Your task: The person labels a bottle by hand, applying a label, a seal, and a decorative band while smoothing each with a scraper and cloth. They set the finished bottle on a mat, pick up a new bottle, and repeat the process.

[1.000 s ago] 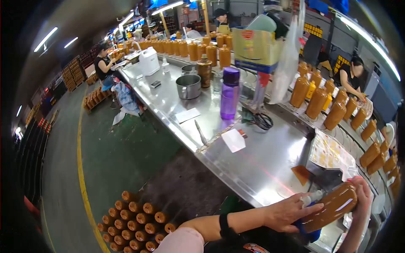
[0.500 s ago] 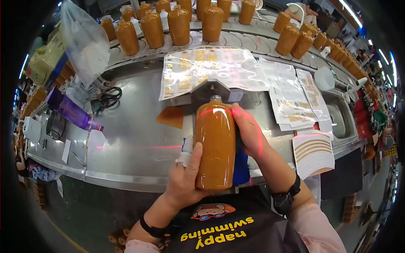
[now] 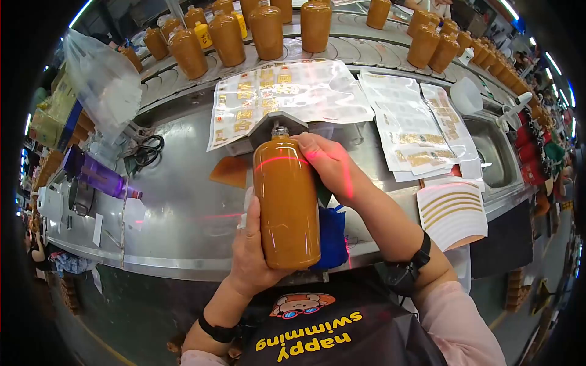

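Note:
A glossy brown bottle (image 3: 287,207) with a clear neck lies tilted in front of me, its neck pointing away toward a metal bracket (image 3: 274,124). My left hand (image 3: 251,253) grips its lower left side, the thumb along the glass. Around the upper right shoulder of the bottle, my right hand (image 3: 326,165) is closed, its far fingers hidden behind. A red laser line crosses the bottle and my right hand. Beneath the bottle a blue cloth (image 3: 332,238) shows. An orange-brown flat piece (image 3: 231,172) lies on the bench to the left.
Sheets of gold-printed decals (image 3: 299,91) cover the bench's back, with more sheets (image 3: 412,125) at right. Curved gold-striped strips (image 3: 452,210) lie near a sink (image 3: 494,158). Several brown bottles (image 3: 267,30) stand on the conveyor (image 3: 360,52). A purple bottle (image 3: 104,174) is at left.
The view has shifted a little. The bottle appears slightly further left and leans differently, with both hands still on it. More of the blue cloth shows.

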### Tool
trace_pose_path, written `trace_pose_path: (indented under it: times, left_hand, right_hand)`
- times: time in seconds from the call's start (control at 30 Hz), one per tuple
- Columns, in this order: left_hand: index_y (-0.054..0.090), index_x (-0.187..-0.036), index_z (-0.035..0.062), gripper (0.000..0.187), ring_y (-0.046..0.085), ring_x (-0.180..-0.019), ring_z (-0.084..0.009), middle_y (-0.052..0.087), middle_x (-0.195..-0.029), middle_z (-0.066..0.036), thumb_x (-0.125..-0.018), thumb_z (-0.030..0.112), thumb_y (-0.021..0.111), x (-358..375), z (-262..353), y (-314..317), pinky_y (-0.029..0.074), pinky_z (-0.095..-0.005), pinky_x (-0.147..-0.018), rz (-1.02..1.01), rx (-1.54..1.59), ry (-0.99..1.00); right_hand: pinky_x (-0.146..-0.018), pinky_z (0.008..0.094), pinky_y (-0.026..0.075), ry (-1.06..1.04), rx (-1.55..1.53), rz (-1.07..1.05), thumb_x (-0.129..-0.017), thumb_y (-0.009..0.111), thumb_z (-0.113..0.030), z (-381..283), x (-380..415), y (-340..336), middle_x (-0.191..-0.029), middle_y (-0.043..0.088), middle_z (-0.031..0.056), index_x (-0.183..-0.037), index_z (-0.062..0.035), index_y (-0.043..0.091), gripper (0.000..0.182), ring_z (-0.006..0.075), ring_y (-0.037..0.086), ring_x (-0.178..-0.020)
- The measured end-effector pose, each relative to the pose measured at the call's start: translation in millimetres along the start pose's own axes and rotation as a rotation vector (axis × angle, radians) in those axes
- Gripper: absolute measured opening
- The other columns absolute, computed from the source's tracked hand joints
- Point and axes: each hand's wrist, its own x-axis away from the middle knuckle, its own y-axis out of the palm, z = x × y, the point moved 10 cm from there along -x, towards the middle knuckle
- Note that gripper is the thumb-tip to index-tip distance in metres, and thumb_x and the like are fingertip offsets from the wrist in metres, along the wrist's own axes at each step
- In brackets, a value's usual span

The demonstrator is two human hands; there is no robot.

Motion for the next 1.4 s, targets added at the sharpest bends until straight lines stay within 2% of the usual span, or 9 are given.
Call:
trace_pose_path:
  times: [0.1,0.3,0.4,0.53,0.67,0.8,0.9,1.13,1.4]
  left_hand:
    - [0.010,-0.149,-0.0087,0.115,0.052,-0.126,-0.0409,0.047,-0.141,-0.024,-0.075,0.040,0.083,11,-19,6,0.039,-0.0477,-0.105,0.036,0.216,-0.109]
    - [0.003,-0.150,-0.0046,0.116,0.049,-0.129,-0.0328,0.044,-0.143,-0.020,-0.074,0.026,0.085,-3,-15,-1,0.035,-0.0414,-0.111,-0.067,-0.020,-0.119]
    - [0.010,-0.149,-0.0083,0.116,0.040,-0.134,-0.0425,0.042,-0.146,-0.022,-0.076,0.051,0.076,8,-33,4,0.019,-0.0532,-0.113,-0.056,0.067,-0.164]
    - [0.020,-0.147,-0.0082,0.111,0.041,-0.132,-0.0461,0.046,-0.142,-0.022,-0.075,0.053,0.077,-1,-28,-3,0.017,-0.0564,-0.113,-0.136,-0.065,-0.137]
    - [0.044,-0.137,-0.0031,0.089,0.045,-0.129,-0.0437,0.054,-0.134,-0.020,-0.073,0.047,0.079,-9,15,-27,0.022,-0.0588,-0.112,-0.019,-0.363,0.050]
    - [0.060,-0.124,0.0052,0.067,0.046,-0.129,-0.0421,0.059,-0.126,-0.018,-0.070,0.038,0.081,-2,39,-17,0.026,-0.0604,-0.110,-0.025,-0.306,0.398]
    - [0.035,-0.145,0.0086,0.093,0.042,-0.132,-0.0448,0.035,-0.147,-0.027,-0.068,0.025,0.084,4,-14,-4,0.031,-0.0555,-0.110,0.004,-0.036,0.030]
    - [0.023,-0.151,0.0105,0.105,0.042,-0.133,-0.0442,0.029,-0.150,-0.028,-0.069,0.024,0.087,1,-22,-4,0.042,-0.0471,-0.105,0.042,0.121,0.007]
    - [0.014,-0.151,0.0048,0.108,0.048,-0.129,-0.0402,0.046,-0.140,-0.024,-0.071,0.019,0.085,-7,-15,-3,0.028,-0.0505,-0.114,-0.003,0.117,0.067]
  right_hand:
    - [-0.092,0.0279,0.045,-0.053,0.077,-0.023,-0.105,0.040,-0.037,-5,0,-2,-0.111,0.064,0.0077,-0.125,0.0013,0.058,0.046,0.0130,0.056,-0.102]
    - [-0.095,0.0273,0.044,-0.064,0.135,0.075,-0.105,0.042,-0.036,-13,-5,-8,-0.113,0.064,0.0083,-0.125,0.0011,0.058,0.046,0.0135,0.056,-0.106]
    - [-0.096,0.0276,0.043,-0.067,0.125,0.088,-0.105,0.042,-0.036,-17,-2,-12,-0.113,0.064,0.0081,-0.125,0.0011,0.058,0.045,0.0141,0.057,-0.105]
    - [-0.077,0.0261,0.050,-0.070,-0.120,0.100,-0.104,0.044,-0.035,-21,10,-40,-0.113,0.065,0.0063,-0.127,-0.0006,0.058,0.043,0.0124,0.058,-0.098]
    - [-0.068,0.0228,0.048,-0.094,0.273,0.242,-0.103,0.048,-0.023,-44,9,-93,-0.112,0.065,0.0042,-0.125,-0.0031,0.061,0.033,0.0072,0.056,-0.083]
    - [-0.081,0.0351,0.049,-0.497,0.932,0.155,-0.094,0.052,-0.010,-74,-43,-97,-0.113,0.062,0.0123,-0.123,-0.0040,0.063,0.031,0.0228,0.060,-0.093]
    - [-0.094,0.0422,0.047,-0.398,1.243,0.036,-0.089,0.053,-0.006,-37,-125,-91,-0.121,0.057,0.0169,-0.126,-0.0105,0.062,0.039,0.0340,0.055,-0.112]
    - [-0.098,0.0555,0.044,-0.080,1.693,-0.084,-0.088,0.058,-0.016,-18,-186,-61,-0.132,0.049,0.0104,-0.128,-0.0288,0.057,0.042,0.0339,0.045,-0.129]
    - [-0.087,0.0483,0.050,-0.289,1.473,0.085,-0.080,0.066,-0.026,-19,-129,-160,-0.111,0.062,0.0179,-0.087,-0.0085,0.073,0.021,0.0347,0.061,-0.103]
